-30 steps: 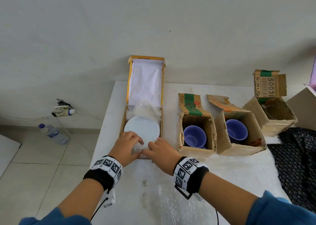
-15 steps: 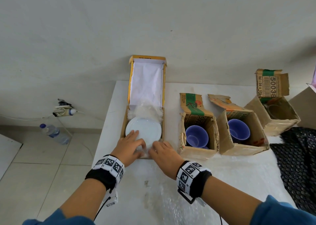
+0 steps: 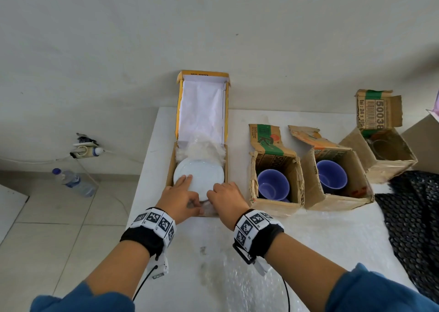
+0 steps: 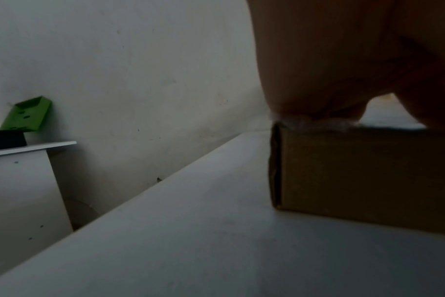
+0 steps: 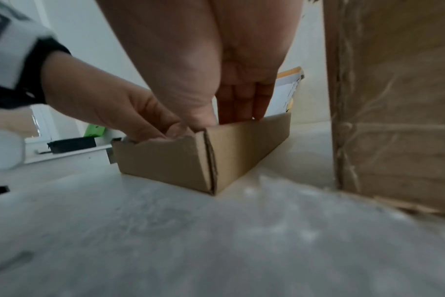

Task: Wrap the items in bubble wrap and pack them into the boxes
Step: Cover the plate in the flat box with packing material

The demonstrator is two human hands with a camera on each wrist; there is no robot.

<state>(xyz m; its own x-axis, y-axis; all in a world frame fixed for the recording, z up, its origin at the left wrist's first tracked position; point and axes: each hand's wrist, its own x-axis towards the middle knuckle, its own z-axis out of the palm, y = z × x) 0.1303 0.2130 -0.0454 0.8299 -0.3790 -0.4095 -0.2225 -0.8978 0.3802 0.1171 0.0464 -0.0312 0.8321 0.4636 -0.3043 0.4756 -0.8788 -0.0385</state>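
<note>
A white plate (image 3: pixel 202 174) lies in a flat cardboard box (image 3: pixel 171 169), on crumpled bubble wrap (image 3: pixel 204 149); the yellow-edged lid (image 3: pixel 202 112) stands open behind it. My left hand (image 3: pixel 193 193) has its index finger stretched over the plate's near left rim, while the thumb and bent fingers press wrap at the box's front edge (image 5: pixel 165 160). My right hand (image 3: pixel 218 193) is at the front right corner, fingers (image 5: pixel 241 104) reaching straight down inside the right wall. In the left wrist view the left hand (image 4: pixel 330 60) rests on wrap (image 4: pixel 313 122) over the box (image 4: pixel 368 170).
Right of the plate box stand two open cartons, each with a purple cup (image 3: pixel 273 185) (image 3: pixel 331 176), and a third carton (image 3: pixel 384 150) farther right. Black wrap (image 3: pixel 413 216) lies at the right edge. A clear bubble wrap sheet (image 3: pixel 237 276) covers the near table. The table's left edge (image 3: pixel 142 193) is close.
My left hand's index finger has stretched out over the plate's rim. My right hand has slid toward the box's front right corner. The plate stays in the box.
</note>
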